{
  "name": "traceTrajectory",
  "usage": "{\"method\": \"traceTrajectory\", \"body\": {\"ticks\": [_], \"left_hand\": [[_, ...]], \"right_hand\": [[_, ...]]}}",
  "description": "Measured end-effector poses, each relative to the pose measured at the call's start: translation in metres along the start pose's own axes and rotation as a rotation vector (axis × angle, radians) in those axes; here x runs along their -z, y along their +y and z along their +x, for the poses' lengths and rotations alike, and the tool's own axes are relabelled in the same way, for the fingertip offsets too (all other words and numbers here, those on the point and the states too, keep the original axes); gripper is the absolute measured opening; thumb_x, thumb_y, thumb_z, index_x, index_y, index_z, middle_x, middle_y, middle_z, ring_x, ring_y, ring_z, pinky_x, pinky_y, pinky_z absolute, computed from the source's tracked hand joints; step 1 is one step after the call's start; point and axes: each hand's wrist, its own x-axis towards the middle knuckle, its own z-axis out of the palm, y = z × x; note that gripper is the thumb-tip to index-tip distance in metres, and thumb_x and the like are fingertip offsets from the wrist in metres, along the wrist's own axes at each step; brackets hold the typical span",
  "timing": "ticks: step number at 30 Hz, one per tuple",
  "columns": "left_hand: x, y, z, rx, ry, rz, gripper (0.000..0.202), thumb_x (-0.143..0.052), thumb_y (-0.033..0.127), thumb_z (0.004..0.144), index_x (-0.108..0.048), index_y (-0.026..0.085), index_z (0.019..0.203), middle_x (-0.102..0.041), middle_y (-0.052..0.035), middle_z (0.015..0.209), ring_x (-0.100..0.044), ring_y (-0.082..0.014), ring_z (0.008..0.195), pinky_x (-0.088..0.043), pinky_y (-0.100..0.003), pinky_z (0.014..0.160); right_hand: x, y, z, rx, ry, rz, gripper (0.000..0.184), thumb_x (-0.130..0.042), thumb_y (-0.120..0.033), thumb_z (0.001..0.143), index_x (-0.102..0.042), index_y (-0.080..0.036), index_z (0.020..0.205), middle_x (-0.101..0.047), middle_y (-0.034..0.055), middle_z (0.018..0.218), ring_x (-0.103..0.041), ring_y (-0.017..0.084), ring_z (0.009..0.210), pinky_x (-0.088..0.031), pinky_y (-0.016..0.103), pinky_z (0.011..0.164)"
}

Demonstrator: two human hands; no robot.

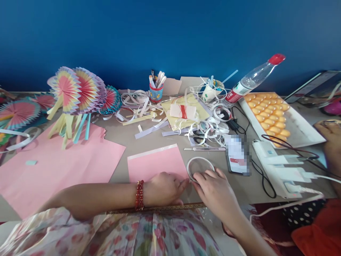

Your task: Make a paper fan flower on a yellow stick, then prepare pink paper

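Observation:
A sheet of pink paper [157,161] lies in front of me with a whitish strip along its far edge. My left hand [166,188], a beaded bracelet at its wrist, rests over the near part of this sheet. Its fingers are curled together, and whatever they may pinch is hidden. Just right of the paper, a thin white ring that looks like a roll of tape [189,162] stands partly under my right hand [214,188]. The right fingers close over its near right side. The two hands almost meet at the paper's right edge.
Pink sheets [87,160] and folded paper fans [80,90] lie left. Behind are a pen cup [156,93], white paper strips [207,131] and a craft knife [205,149]. A phone [237,156], bottle [249,83], power strip [274,170] and tray [306,133] stand right, near another person's arm [330,145].

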Motion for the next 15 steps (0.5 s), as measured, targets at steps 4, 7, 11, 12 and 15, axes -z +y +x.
{"method": "traceTrajectory", "body": {"ticks": [4, 7, 11, 12, 15], "left_hand": [[0.001, 0.000, 0.001, 0.004, -0.015, -0.007, 0.078, -0.052, 0.059, 0.091, -0.037, 0.004, 0.143, -0.072, -0.0134, 0.095, -0.065, -0.0257, 0.080, -0.049, -0.031, 0.055], [0.001, -0.001, 0.000, 0.008, -0.020, -0.005, 0.074, -0.049, 0.058, 0.093, -0.037, 0.006, 0.144, -0.072, -0.0130, 0.094, -0.066, -0.0253, 0.081, -0.049, -0.030, 0.055], [0.001, -0.001, 0.000, 0.013, -0.018, -0.003, 0.068, -0.046, 0.055, 0.095, -0.038, 0.008, 0.144, -0.072, -0.0125, 0.092, -0.066, -0.0243, 0.080, -0.049, -0.029, 0.055], [0.000, -0.001, 0.000, 0.014, -0.016, 0.001, 0.068, -0.047, 0.054, 0.095, -0.039, 0.008, 0.143, -0.072, -0.0123, 0.091, -0.066, -0.0243, 0.079, -0.049, -0.029, 0.055], [-0.002, 0.001, 0.000, 0.031, 0.004, 0.015, 0.068, -0.051, 0.053, 0.094, -0.040, 0.007, 0.142, -0.072, -0.0115, 0.090, -0.066, -0.0243, 0.079, -0.048, -0.029, 0.053]], "right_hand": [[-0.004, 0.000, -0.002, 0.012, 0.022, -0.004, 0.011, -0.064, -0.018, 0.087, -0.062, -0.020, 0.076, -0.063, 0.0011, 0.065, -0.056, 0.021, 0.074, -0.031, 0.037, 0.085], [-0.009, 0.001, -0.005, 0.006, 0.041, 0.007, 0.014, -0.063, -0.019, 0.088, -0.061, -0.021, 0.074, -0.062, 0.0007, 0.066, -0.055, 0.021, 0.075, -0.031, 0.037, 0.083], [-0.016, 0.005, -0.010, 0.005, 0.081, 0.048, 0.015, -0.058, -0.019, 0.091, -0.062, -0.021, 0.077, -0.067, 0.0024, 0.082, -0.055, 0.022, 0.083, -0.032, 0.037, 0.084], [-0.017, 0.006, -0.011, 0.008, 0.104, 0.062, 0.015, -0.056, -0.019, 0.092, -0.063, -0.021, 0.079, -0.068, 0.0028, 0.087, -0.054, 0.021, 0.084, -0.033, 0.037, 0.084], [-0.023, 0.012, -0.014, 0.033, 0.168, 0.103, 0.019, -0.051, -0.018, 0.095, -0.064, -0.022, 0.082, -0.070, 0.0026, 0.094, -0.054, 0.021, 0.085, -0.033, 0.036, 0.085]]}}
